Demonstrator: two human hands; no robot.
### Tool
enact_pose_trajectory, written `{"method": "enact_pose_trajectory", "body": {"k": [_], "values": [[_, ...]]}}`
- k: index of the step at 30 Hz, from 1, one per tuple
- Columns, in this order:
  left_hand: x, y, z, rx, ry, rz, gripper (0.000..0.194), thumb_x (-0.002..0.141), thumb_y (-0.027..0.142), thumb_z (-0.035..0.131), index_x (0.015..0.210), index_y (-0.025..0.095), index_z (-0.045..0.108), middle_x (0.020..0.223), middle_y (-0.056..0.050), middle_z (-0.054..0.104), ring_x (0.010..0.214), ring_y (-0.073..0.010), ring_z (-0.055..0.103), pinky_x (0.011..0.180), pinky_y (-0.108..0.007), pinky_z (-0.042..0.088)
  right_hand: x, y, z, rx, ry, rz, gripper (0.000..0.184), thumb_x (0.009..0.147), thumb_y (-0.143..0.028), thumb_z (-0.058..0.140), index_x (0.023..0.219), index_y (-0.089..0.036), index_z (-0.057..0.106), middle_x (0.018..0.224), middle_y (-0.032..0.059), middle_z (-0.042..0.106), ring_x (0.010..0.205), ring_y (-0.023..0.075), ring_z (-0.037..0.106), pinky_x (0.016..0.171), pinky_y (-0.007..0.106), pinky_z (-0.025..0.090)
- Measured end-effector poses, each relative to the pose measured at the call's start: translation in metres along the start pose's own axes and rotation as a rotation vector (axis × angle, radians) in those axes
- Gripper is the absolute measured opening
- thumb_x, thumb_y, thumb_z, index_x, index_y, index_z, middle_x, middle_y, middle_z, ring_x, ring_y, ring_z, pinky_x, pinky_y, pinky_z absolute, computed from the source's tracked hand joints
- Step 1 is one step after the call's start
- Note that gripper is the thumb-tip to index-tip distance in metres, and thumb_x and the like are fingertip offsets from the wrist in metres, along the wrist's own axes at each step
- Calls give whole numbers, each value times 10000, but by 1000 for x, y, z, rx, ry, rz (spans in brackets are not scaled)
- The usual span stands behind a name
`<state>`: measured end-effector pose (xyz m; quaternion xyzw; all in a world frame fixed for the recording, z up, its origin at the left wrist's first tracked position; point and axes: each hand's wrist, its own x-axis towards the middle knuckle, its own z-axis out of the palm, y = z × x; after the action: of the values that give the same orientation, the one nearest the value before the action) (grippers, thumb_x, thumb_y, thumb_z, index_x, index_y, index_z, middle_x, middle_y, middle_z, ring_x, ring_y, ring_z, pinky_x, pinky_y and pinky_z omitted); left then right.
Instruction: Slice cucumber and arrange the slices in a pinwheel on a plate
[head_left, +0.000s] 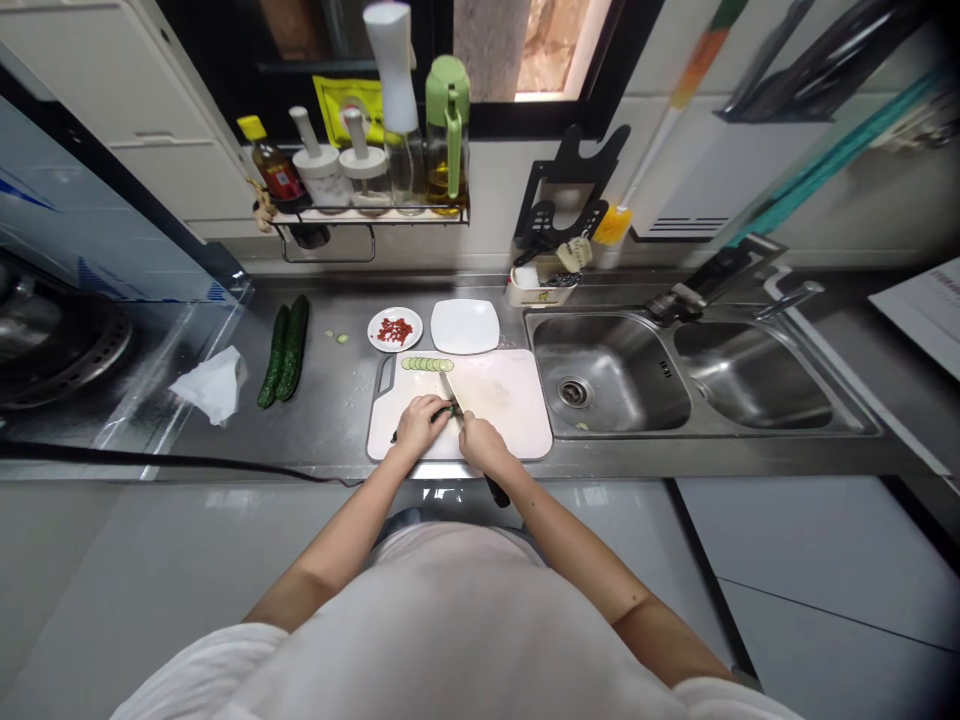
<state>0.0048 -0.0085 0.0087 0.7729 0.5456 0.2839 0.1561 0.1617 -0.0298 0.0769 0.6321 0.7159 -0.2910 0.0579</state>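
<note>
On a pale cutting board, my left hand is closed over a dark green cucumber piece, most of it hidden under the fingers. My right hand grips a kitchen knife by its black handle, the blade pointing away from me and close beside my left fingertips. A row of overlapping cucumber slices lies along the board's far edge. Behind the board stand a small white plate of chopped red pieces and a square white plate with nothing on it.
Two whole cucumbers and a crumpled white cloth or tissue lie to the left. A double sink adjoins the board's right side. Above the counter, a wall rack carries bottles and seasoning jars. A dark cable crosses the front left edge.
</note>
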Motion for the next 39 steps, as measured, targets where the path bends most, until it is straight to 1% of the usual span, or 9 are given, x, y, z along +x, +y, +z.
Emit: {"method": "enact_pose_trajectory", "body": {"k": [9, 12, 18, 23, 27, 31, 34, 39], "values": [[-1, -1, 2, -5, -3, -15, 177, 904, 295, 564, 1001, 232, 698, 1022, -48, 678, 988, -200, 579, 885, -339, 469, -20, 11, 3, -33, -68, -4, 271, 928, -138, 352, 1158, -102, 490, 1002, 177, 674, 927, 249, 650, 720, 296, 421], [-1, -1, 2, -8, -8, -17, 175, 902, 294, 566, 999, 232, 698, 1019, -48, 680, 988, -201, 579, 885, -341, 470, -17, 10, 4, -28, -52, -24, 271, 923, -129, 357, 1155, -105, 495, 1003, 173, 674, 931, 246, 649, 721, 292, 420], [0, -1, 2, -5, 0, -8, 171, 902, 290, 565, 995, 231, 696, 1018, -48, 680, 972, -197, 587, 884, -342, 473, 2, 5, 4, -10, -18, -24, 288, 928, -144, 368, 1181, -111, 501, 1014, 172, 672, 942, 239, 652, 730, 288, 434], [1, -3, 3, -7, -4, -8, 174, 903, 300, 563, 1000, 238, 694, 1013, -47, 681, 970, -197, 588, 882, -344, 474, 13, -2, 2, 13, 5, -48, 316, 938, -149, 359, 1224, -123, 490, 1054, 164, 667, 979, 241, 648, 772, 302, 446], [1, -3, 3, -2, -4, -5, 174, 907, 301, 558, 1000, 237, 691, 1015, -46, 679, 973, -194, 587, 878, -337, 473, 10, -3, 2, 12, 8, -35, 336, 920, -120, 354, 1225, -117, 494, 1051, 167, 670, 984, 241, 648, 768, 300, 447], [0, -3, 2, 0, -8, -6, 174, 904, 298, 565, 1005, 234, 690, 1017, -46, 680, 976, -194, 587, 876, -333, 473, -4, 3, 4, -18, -49, 1, 314, 913, -117, 369, 1198, -102, 499, 1031, 182, 671, 986, 250, 643, 762, 304, 444], [0, -2, 3, -1, -1, -14, 174, 902, 294, 567, 1007, 235, 691, 1019, -46, 681, 986, -196, 582, 878, -336, 473, -10, 6, 5, -24, -78, -3, 289, 918, -128, 378, 1179, -104, 499, 1015, 181, 671, 972, 252, 643, 749, 304, 440], [0, -1, 2, -11, -1, -23, 180, 899, 292, 564, 1014, 238, 693, 1019, -48, 679, 979, -201, 583, 880, -347, 472, -3, 4, 5, -15, -44, -2, 296, 920, -129, 376, 1185, -105, 504, 1023, 175, 669, 971, 247, 646, 745, 293, 435]]}}
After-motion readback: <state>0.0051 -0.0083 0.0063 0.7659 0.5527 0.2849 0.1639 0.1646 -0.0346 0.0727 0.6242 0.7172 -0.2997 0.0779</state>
